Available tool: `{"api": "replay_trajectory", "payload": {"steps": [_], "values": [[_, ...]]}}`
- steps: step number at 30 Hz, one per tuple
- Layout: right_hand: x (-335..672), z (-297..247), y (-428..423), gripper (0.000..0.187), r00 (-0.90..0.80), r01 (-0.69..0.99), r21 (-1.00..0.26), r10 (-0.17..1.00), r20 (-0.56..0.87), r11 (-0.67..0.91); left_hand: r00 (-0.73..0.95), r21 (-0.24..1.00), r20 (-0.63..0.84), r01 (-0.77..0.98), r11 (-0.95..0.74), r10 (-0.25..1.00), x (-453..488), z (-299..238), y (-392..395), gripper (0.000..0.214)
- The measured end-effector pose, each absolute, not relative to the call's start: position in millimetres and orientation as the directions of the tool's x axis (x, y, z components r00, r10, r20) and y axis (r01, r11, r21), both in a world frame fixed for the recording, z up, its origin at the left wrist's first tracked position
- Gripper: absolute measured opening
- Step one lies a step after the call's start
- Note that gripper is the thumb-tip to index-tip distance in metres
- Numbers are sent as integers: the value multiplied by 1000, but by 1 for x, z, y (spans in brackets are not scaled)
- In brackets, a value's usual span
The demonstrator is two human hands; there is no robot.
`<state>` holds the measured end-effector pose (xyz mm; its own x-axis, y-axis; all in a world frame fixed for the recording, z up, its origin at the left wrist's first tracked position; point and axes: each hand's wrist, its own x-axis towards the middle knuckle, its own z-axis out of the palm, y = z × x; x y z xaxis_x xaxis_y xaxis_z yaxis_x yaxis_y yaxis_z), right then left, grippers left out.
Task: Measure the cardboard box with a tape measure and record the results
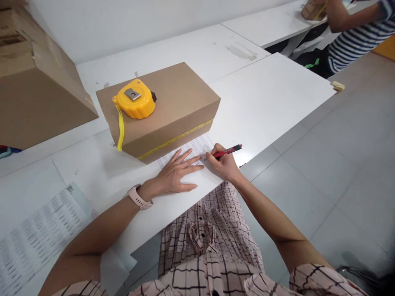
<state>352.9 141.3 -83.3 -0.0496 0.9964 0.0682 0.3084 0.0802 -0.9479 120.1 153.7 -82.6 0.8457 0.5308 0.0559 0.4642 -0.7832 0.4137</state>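
My right hand (224, 163) grips a red and black pen (226, 152), its tip down at the right side of a printed sheet (202, 144). Flat on the lower part of that sheet lies my left hand (179, 172), fingers spread. Just beyond both hands stands a closed brown cardboard box (182, 94), covering part of the sheet. A yellow strip runs along the box's near side. On its top rests a yellow tape measure (135, 98) with a metal clip and a yellow wrist strap hanging over the edge.
A large cardboard carton (43, 94) stands at the left on the white table (265, 94). More printed sheets (46, 234) lie at the lower left, under my left arm. At the upper right, a person in a striped shirt (358, 43) has a hand near a small box (313, 10).
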Motion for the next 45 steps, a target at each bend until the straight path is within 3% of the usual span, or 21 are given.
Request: {"api": "replay_trajectory", "payload": {"steps": [34,38,41,43,45], "values": [[353,-85,143,28,-25,300,-950,996,88,92,842,432,61,462,-774,536,120,-83,154,62],[353,-85,142,30,74,321,-938,985,158,126,845,416,64,461,-783,531,119,-84,154,63],[368,-83,150,21,212,394,-906,945,251,153,848,401,63,462,-791,527,119,-83,154,63],[387,-81,161,10,200,525,-823,908,368,217,850,398,57,462,-793,524,119,-82,154,63],[408,-82,175,8,106,702,-661,880,463,263,851,397,49,463,-792,522,119,-81,156,63]]}}
